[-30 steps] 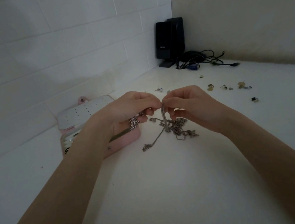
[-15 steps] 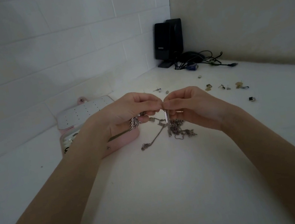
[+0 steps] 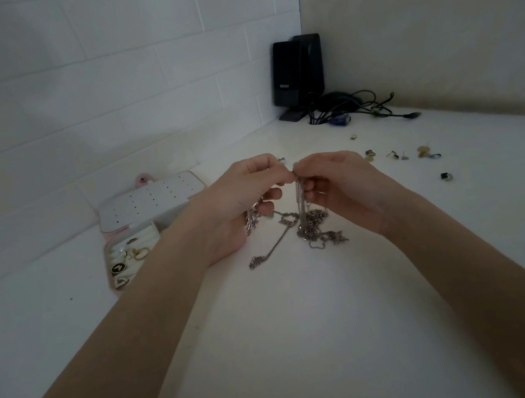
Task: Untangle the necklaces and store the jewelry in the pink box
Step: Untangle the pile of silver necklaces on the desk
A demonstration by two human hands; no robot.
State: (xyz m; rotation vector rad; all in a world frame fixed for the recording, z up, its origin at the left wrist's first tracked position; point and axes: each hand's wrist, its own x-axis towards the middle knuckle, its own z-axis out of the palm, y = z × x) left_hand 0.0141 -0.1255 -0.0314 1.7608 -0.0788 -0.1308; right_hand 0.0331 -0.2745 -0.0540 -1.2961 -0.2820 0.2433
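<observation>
One pink box (image 3: 118, 257) lies open on the white bench (image 3: 313, 346), its long axis running away from the camera, its dotted white lid panel (image 3: 150, 200) tipped back toward the tiled wall; at least four small pieces of jewelry (image 3: 125, 260) sit in its tray. Just right of the box, the left hand (image 3: 241, 202) has thumb and forefinger pinched on a fine chain, and a thicker chain (image 3: 252, 221) is bunched under its curled lower fingers. Touching it fingertip to fingertip, the right hand (image 3: 339, 186) pinches the same strands, which hang straight down in a tight vertical bundle to one tangle of silver necklaces (image 3: 314, 228) on the bench. One loose strand (image 3: 269, 249) trails from the tangle toward the box, slanting down and left. Further right of the box, about seven small earrings and studs (image 3: 403, 154) lie scattered. Behind them in the corner stand two black speakers (image 3: 296, 78) with a heap of cables (image 3: 353, 107).
</observation>
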